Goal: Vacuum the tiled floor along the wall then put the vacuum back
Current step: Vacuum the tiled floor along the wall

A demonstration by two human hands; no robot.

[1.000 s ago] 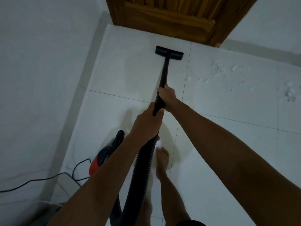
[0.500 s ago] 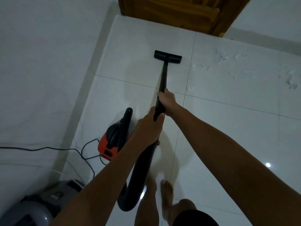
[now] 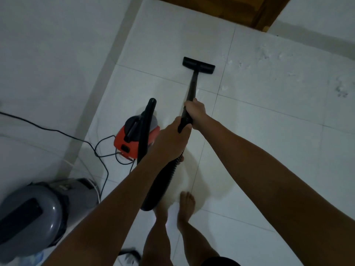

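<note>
Hands both wrapped on the vacuum wand: right hand forward on the black tube, fingers curled round it; left hand just behind, gripping where the tube joins the ribbed hose. Arms extended, wand angled down and ahead. Floor nozzle flat on the tiled floor, just left of a grout line, well short of the wooden door at the far edge. Red-and-black vacuum canister sits left of the hands, near the left wall, power cord trailing from it along that wall. Grey lidded bin at near-left corner. White crumbs and dust scattered on the far-right tiles, beside the back wall skirting, not yet picked up. Bare feet directly behind the hose loop.

Judgement: mid-stroke, task early. To do it well: keep nozzle flat, swing right toward the debris, overlap passes along the skirting, slow pulls. Watch the cord and hose by the feet; don't drag the canister over the cable.
</note>
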